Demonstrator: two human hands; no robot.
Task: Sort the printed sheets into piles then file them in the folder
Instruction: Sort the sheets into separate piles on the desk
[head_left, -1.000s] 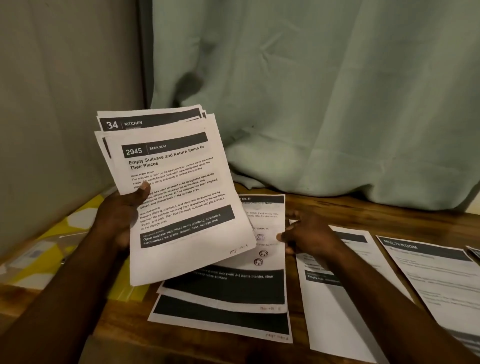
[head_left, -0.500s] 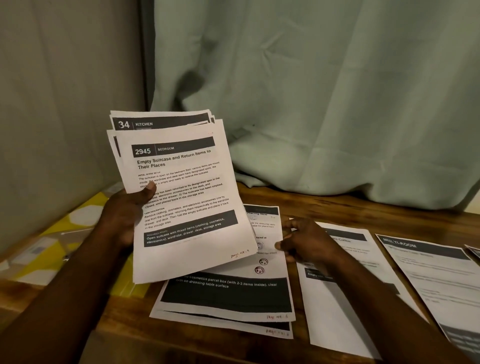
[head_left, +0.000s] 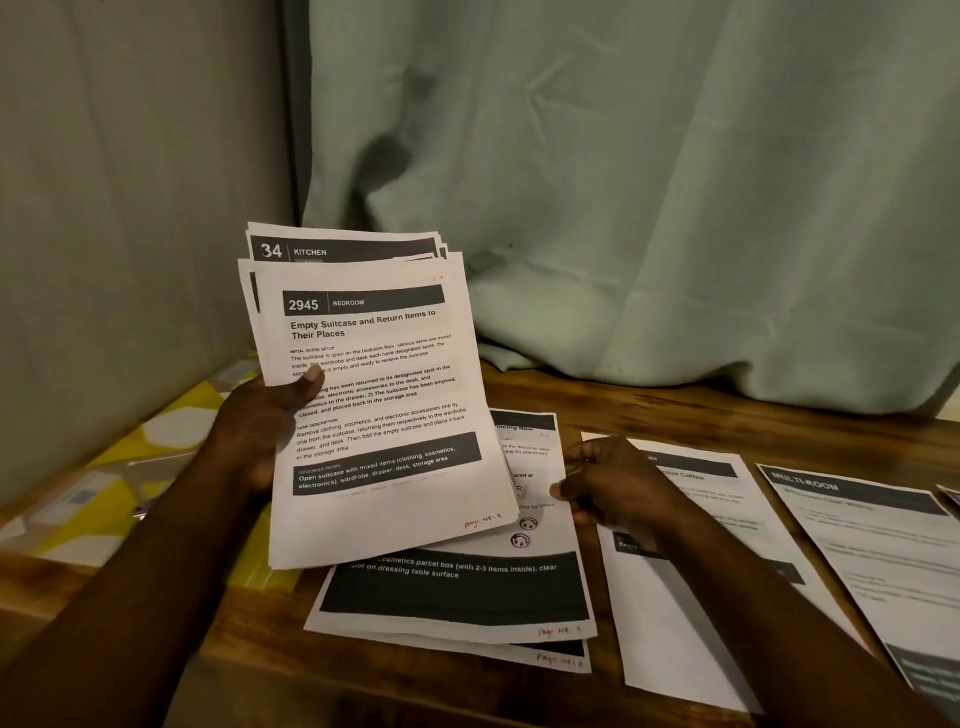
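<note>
Centre-left: my left hand (head_left: 260, 421) grips the fanned stack of white printed sheets (head_left: 374, 415), thumb on top. My right hand (head_left: 613, 483) rests loose-fingered, holding nothing, on the lower-centre paper pile (head_left: 457, 592) on the brown wooden tabletop (head_left: 675, 405). Risk: fanned sheets slip past my thumb and mix the piles.

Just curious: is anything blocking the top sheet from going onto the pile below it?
Only the right hand, resting on the right edge of the pile. Nothing else visible lies between the top sheet and it.

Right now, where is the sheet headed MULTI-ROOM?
The MULTI-ROOM sheet lies flat on the wooden table at the right side of the head view, just right of the Coffee sheet.
</note>
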